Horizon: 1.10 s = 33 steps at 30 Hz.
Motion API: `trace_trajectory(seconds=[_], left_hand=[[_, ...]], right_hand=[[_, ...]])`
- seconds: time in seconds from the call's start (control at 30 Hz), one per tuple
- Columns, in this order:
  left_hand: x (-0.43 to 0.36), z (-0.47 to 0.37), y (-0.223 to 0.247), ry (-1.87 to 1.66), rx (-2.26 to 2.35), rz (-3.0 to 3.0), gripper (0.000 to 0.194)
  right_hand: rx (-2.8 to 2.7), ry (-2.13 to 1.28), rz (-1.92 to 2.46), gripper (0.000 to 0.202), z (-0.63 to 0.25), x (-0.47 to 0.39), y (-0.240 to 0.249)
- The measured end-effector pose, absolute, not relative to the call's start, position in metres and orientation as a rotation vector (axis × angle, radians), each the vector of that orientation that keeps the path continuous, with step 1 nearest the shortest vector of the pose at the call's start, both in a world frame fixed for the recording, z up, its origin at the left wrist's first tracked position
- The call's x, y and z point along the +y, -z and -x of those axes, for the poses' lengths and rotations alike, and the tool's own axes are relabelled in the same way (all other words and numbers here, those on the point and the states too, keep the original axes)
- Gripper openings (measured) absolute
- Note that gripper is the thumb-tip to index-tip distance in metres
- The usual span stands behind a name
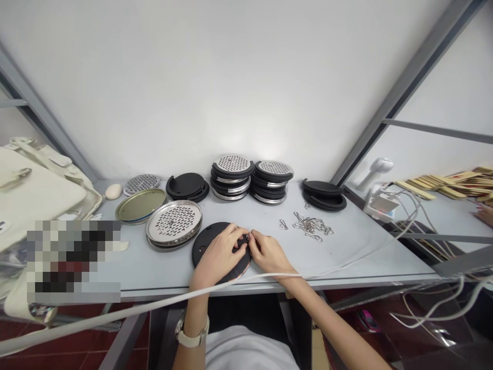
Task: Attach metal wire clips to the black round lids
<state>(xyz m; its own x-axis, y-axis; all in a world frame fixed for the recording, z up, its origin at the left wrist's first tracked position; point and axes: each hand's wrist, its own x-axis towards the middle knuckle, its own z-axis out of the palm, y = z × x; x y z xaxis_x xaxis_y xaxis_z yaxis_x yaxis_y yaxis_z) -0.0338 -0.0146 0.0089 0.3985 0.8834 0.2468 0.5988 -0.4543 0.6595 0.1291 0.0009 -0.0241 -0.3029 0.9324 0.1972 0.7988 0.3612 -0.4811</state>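
Note:
A round black disc (210,241) lies flat near the table's front edge, with a copper-coloured rim showing below it. My left hand (227,252) rests over the disc, its fingers curled at the right part. My right hand (267,252) meets it at the disc's right edge, thumb and fingertips pinched on a small dark metallic piece that is too small to name. Just left of the disc sits a stack of perforated metal plates (174,222). Silver clips (313,226) lie in a loose pile to the right.
Stacks of black rings with perforated plates (233,164) (275,168) stand at the back. Black discs (187,186) (324,195) flank them. An olive lid (141,204) lies left. A white cable (154,307) crosses in front. A cream bag (38,190) is far left, a scanner (375,172) right.

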Motion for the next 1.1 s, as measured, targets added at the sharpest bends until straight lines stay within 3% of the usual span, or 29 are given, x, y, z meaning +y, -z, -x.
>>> trace_trajectory(seconds=[1.1], left_hand=[[-0.0145,0.0329,-0.0091,-0.754,1.283,-2.242,0.026]], right_hand=[[-2.188,-0.404,1.524,0.027,-0.1289,0.0012,0.0243]])
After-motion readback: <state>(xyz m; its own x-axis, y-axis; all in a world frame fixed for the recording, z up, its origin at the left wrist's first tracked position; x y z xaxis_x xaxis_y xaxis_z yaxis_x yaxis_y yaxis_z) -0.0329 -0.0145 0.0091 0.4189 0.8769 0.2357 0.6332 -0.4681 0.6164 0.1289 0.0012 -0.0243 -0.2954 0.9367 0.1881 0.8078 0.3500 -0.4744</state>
